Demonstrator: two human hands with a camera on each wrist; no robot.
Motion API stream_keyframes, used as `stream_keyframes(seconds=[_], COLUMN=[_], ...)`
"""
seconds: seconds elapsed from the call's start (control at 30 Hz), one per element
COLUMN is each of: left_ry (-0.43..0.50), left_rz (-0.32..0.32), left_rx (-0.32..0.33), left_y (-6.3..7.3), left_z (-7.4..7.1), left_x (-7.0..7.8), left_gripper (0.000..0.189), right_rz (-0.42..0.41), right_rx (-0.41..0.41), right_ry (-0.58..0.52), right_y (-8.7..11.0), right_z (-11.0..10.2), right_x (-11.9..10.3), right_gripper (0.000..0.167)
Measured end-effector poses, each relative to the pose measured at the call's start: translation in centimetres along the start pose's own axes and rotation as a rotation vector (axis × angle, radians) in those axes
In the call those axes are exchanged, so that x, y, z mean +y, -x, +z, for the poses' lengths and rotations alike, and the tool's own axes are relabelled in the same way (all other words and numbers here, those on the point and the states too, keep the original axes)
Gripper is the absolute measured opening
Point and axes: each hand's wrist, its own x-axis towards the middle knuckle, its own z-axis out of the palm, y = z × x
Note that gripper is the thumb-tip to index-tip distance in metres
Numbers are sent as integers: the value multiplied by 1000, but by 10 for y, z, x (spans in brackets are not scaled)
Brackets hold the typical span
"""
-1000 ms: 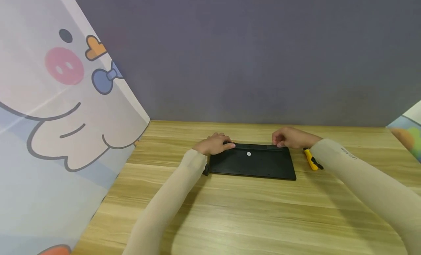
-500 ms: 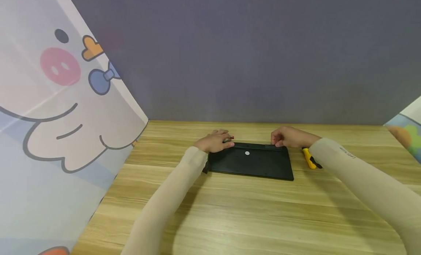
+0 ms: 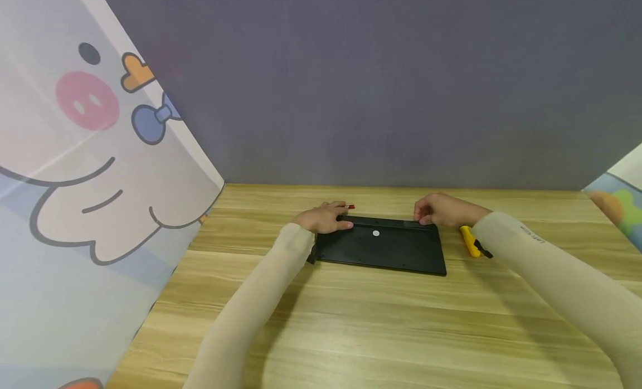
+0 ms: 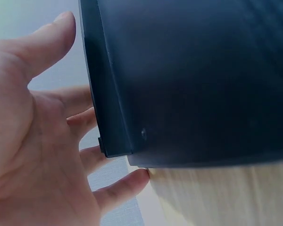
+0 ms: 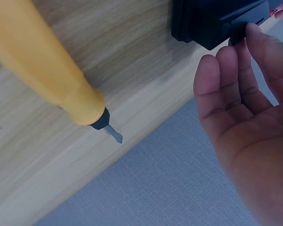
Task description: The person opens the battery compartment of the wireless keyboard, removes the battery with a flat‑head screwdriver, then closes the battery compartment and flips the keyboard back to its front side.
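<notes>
A black keyboard point(image 3: 381, 249) lies face down, a small white round sticker on its back. My left hand point(image 3: 323, 219) is at its far left corner; in the left wrist view the thumb and fingers point(image 4: 82, 99) are extended beside the raised edge. A small red-ended object point(image 3: 350, 207) lies by those fingertips, mostly hidden. At the far right part of the raised strip is my right hand point(image 3: 435, 209). In the right wrist view its thumb and index finger pinch a small black cover piece point(image 5: 238, 29) at the keyboard's edge.
A yellow-handled screwdriver point(image 3: 470, 241) with a short metal tip lies right of the keyboard, close to my right forearm. The wooden table point(image 3: 351, 322) ends at a grey panel point(image 3: 376, 99) behind. A cartoon-printed panel point(image 3: 165, 199) stands on the left.
My left fingers and the red-ended object have moved slightly away from the keyboard's back edge, so the object shows apart from it. My right hand stays at the same spot.
</notes>
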Motion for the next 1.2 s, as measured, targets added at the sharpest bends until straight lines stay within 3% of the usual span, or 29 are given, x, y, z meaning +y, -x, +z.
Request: stream_keyframes(seconds=[0.2, 0.4, 0.57, 0.73, 0.97, 1.2], left_ry=[-5, 50, -30, -95, -74, -80], left_rz=[5, 19, 16, 12, 13, 28], left_rx=[11, 47, 138, 185, 217, 234], left_y=[3, 15, 29, 39, 43, 45], left_z=[1, -1, 0, 6, 16, 22], left_x=[-2, -7, -12, -12, -9, -6], left_gripper=[69, 75, 76, 76, 79, 70], right_rz=[10, -1, -19, -38, -10, -6], right_rx=[4, 24, 65, 112, 145, 193], right_ry=[2, 14, 48, 85, 104, 129], right_y=[-1, -2, -4, -6, -6, -2], right_z=[2, 5, 6, 7, 7, 10], right_x=[-2, -4, -6, -7, -10, -11], right_gripper=[7, 8, 11, 14, 12, 11])
